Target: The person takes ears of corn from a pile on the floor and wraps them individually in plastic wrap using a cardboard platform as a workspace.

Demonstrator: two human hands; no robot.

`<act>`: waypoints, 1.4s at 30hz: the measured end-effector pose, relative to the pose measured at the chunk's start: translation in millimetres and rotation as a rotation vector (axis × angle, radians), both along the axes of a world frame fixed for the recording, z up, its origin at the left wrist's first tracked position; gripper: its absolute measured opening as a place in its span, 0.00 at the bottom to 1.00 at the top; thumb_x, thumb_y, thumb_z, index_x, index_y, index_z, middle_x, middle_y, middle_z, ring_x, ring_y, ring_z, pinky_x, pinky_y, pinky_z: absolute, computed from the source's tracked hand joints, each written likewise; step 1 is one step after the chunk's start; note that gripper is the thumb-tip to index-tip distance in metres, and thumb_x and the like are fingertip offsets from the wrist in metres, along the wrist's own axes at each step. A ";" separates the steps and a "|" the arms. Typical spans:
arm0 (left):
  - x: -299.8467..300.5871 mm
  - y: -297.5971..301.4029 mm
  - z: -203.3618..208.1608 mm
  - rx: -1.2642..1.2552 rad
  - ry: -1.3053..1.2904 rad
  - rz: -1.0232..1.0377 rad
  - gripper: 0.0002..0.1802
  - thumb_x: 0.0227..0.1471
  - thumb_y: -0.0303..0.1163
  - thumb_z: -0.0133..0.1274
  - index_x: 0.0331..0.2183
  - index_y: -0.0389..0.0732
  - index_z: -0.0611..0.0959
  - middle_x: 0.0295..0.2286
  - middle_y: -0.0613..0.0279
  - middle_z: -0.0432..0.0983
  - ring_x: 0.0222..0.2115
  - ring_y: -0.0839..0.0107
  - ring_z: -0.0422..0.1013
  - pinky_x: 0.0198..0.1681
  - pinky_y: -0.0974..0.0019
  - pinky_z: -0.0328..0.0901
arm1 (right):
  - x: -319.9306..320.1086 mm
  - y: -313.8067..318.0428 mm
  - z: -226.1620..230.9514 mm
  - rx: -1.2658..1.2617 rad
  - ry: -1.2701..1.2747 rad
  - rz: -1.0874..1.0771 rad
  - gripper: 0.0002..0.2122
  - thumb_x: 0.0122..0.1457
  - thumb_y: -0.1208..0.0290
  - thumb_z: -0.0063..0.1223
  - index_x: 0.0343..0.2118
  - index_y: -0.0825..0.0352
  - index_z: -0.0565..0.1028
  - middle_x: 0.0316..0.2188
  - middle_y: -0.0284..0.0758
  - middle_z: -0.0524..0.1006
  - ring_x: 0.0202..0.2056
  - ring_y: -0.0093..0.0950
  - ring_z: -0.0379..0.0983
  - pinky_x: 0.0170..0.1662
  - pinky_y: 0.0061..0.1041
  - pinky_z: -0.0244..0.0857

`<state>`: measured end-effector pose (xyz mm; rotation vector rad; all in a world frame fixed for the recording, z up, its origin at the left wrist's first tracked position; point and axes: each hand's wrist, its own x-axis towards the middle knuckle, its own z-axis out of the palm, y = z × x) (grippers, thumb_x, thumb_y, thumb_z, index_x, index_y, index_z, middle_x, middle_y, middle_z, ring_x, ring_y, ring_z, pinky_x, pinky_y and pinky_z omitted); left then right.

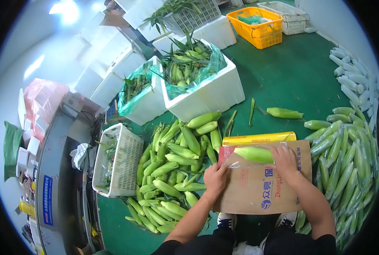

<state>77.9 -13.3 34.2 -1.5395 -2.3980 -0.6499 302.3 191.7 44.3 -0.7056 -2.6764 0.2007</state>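
A green husked ear of corn (pixel 253 155) lies across a brown cardboard sheet (pixel 240 199) in front of me, with clear plastic film about it. My right hand (pixel 284 160) grips the right end of this ear and the film there, covering that tip. At the sheet's upper left, my left hand (pixel 215 178) is closed at the edge of the film (pixel 227 155), which looks reddish there; its fingertips are partly hidden. Just beyond the sheet's far edge lies a long yellow box (pixel 259 138), partly covered by the cardboard.
Loose corn (pixel 168 170) is heaped at left, beside a white crate (pixel 130 170). Film-wrapped corn (pixel 346 165) is piled at right, with paler wrapped pieces (pixel 353 76) beyond. White foam boxes (pixel 206 95) of corn and a yellow basket (pixel 261 39) stand on the green floor.
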 end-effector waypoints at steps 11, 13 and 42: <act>93.1 27.9 22.0 0.077 -0.219 -0.353 0.12 0.53 0.31 0.58 0.40 0.38 0.80 0.39 0.52 0.77 0.41 0.50 0.72 0.46 0.54 0.67 | 37.3 -23.0 39.4 -0.236 -0.195 0.289 0.25 0.43 0.49 0.68 0.36 0.65 0.74 0.34 0.36 0.74 0.39 0.37 0.71 0.43 0.36 0.69; 97.8 42.9 32.5 0.116 -0.150 -0.352 0.19 0.53 0.38 0.58 0.44 0.38 0.77 0.40 0.53 0.75 0.44 0.52 0.70 0.47 0.53 0.65 | 27.3 -10.7 36.7 -0.126 -0.042 0.265 0.25 0.43 0.50 0.68 0.35 0.65 0.74 0.32 0.36 0.73 0.37 0.37 0.70 0.42 0.36 0.67; 91.4 54.0 30.8 -0.196 0.040 -0.405 0.35 0.52 0.55 0.54 0.51 0.36 0.74 0.53 0.53 0.69 0.56 0.56 0.64 0.61 0.47 0.54 | 29.5 9.2 28.7 -0.278 0.159 -0.044 0.24 0.56 0.51 0.58 0.45 0.69 0.72 0.39 0.43 0.74 0.48 0.44 0.68 0.52 0.39 0.62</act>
